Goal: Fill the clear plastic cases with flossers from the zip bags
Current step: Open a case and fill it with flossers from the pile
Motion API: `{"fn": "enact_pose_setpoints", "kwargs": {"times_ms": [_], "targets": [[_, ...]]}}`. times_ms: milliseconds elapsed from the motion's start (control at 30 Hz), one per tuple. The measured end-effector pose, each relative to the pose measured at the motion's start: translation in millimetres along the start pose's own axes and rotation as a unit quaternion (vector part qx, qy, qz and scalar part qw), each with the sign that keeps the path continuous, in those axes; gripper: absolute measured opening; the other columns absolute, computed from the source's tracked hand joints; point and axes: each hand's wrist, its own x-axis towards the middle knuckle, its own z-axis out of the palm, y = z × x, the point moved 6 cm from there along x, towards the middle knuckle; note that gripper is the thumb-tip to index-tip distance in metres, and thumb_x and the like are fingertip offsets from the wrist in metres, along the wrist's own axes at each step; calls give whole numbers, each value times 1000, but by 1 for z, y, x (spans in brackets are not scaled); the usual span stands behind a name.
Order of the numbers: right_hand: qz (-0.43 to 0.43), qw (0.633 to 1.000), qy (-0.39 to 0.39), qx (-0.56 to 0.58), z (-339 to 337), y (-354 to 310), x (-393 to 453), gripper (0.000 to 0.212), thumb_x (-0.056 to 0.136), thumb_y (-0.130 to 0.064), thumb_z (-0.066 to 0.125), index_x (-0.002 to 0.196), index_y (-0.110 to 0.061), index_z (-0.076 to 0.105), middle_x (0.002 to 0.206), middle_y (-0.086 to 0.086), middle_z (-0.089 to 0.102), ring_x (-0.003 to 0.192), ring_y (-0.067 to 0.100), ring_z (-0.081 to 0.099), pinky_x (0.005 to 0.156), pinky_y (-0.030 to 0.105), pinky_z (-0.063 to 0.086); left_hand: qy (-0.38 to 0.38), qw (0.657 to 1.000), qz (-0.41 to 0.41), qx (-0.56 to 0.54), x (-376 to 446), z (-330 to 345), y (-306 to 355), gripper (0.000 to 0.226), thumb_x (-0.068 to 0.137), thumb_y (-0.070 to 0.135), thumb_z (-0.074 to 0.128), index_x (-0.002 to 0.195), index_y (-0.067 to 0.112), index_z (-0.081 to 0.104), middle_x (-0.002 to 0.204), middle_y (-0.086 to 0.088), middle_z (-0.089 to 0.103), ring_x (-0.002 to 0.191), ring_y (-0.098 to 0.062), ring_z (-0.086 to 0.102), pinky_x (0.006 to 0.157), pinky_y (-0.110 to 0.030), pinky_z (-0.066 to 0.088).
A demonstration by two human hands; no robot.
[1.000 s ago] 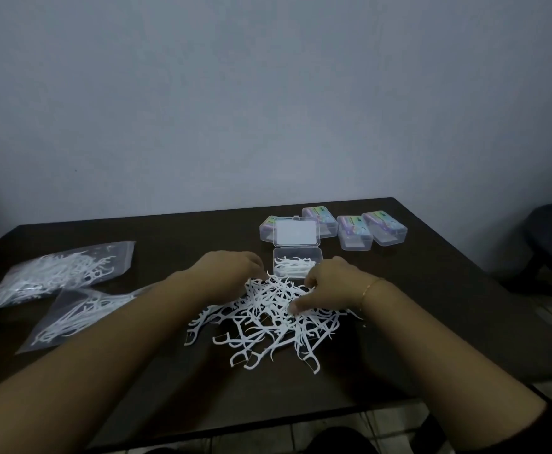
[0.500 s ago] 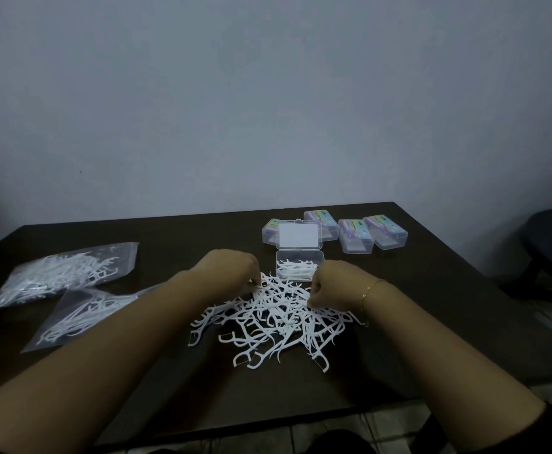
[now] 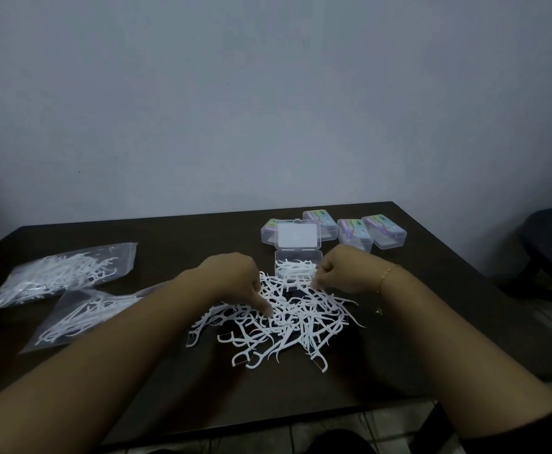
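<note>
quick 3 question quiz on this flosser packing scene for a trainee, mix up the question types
1. True or false: the open case already holds some flossers.
2. How many zip bags lie on the table?
3. The loose flosser pile lies: A) inside a bag B) on the table in front of the open case C) on the chair

Key: 1 true; 2 two; 3 B

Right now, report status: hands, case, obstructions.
Left hand touching the flosser pile, thumb down. Right hand curled at pile's far edge, grip unclear. Open case partly filled. Nothing blocking it.
</note>
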Motion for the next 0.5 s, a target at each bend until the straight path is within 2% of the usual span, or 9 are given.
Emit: {"fn": "enact_pose_setpoints", "kwargs": {"times_ms": [67,133,233,300,400,500], "targets": [[1,1000,-2,12,-2,0,-1,23,90,-27,62,90,-6,72,93,14,69,74,16,55,68,24,48,3,1000,-12,-1,0,0,1,60,64,69,70,98,20,71,91,5,71,82,-9,66,78,-34,55],[4,1000,-4,6,-3,1,-2,23,90,-29,62,87,-8,72,90,12,68,74,15,54,65,20,44,6,1000,-10,-17,-1,-2,3,46,72,57,73,99,21,71,92,7,70,82,-9,65,78,-33,56],[16,1000,-12,-11,-6,4,-3,25,90,-32,61,75,-13,66,73,4,59,67,12,51,61,20,41,-2,1000,3,-24,-1,-3,7,32,80,43,72,103,21,71,93,8,69,82,-10,66,78,-30,55],[19,999,-18,-19,-8,5,-3,27,91,-32,60,77,-9,66,70,2,55,65,11,48,60,19,39,-6,1000,12,-4,0,-3,8,30,83,42,69,106,22,70,97,8,69,85,-9,65,80,-31,55],[12,1000,-15,-25,-13,4,-4,29,93,-30,56,92,-4,68,79,4,57,71,12,48,63,19,40,6,999,29,41,-1,-7,10,26,86,42,65,108,27,69,100,10,68,88,-8,63,81,-32,55],[4,1000,0,-27,-18,3,-6,23,94,-29,55,79,-15,65,77,-3,57,71,9,49,61,17,37,48,995,46,72,-1,-13,9,19,88,38,60,101,30,71,99,10,67,88,-11,62,76,-31,55]]}}
